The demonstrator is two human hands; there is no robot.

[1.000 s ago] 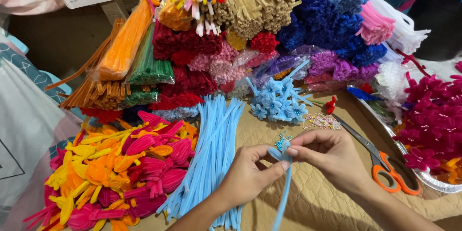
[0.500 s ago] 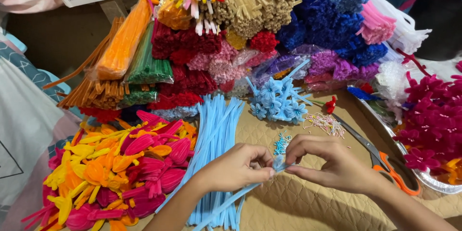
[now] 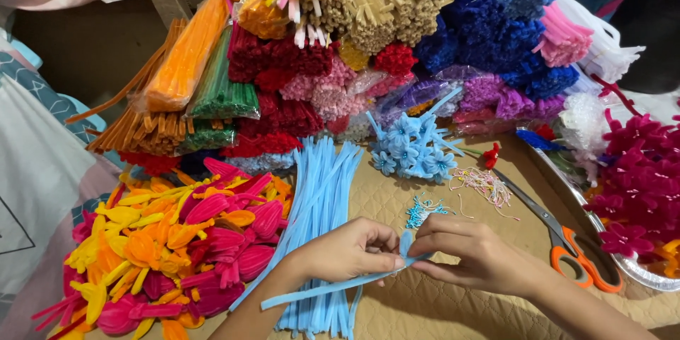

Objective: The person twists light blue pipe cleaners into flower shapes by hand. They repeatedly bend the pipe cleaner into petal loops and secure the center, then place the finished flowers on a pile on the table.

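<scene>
Quilted tan fabric covers the work surface, and bundles of pipe cleaners in orange, green, red, tan, blue, purple and pink are heaped across the top of the frame.

From the head camera, your left hand comes in from the lower middle, forearm angled up toward the centre, fingers curled in and thumb pressed against the fingertips. It is pinching a light blue pipe cleaner, which trails down and left from the pinch and ends just beside the loose ends of the sheaf below. Your right hand enters from the lower right, wrist low, knuckles up, fingers bent toward the left hand. Its thumb and forefinger pinch the same pipe cleaner where a short loop stands up between the two hands. The fingertips of both hands nearly touch at that loop.

Left of your hands, a sheaf of straight light blue pipe cleaners runs from the frame's middle down to the bottom edge. Further left lies a pile of finished yellow, orange and pink tulip shapes. Above your right hand sits a small scatter of blue-tipped stamens, with pale pink stamens just to the right, and above them a cluster of light blue pipe-cleaner flowers. Orange-handled scissors lie near your right wrist, blades pointing up-left. Magenta flowers fill a foil tray at the right edge.
</scene>
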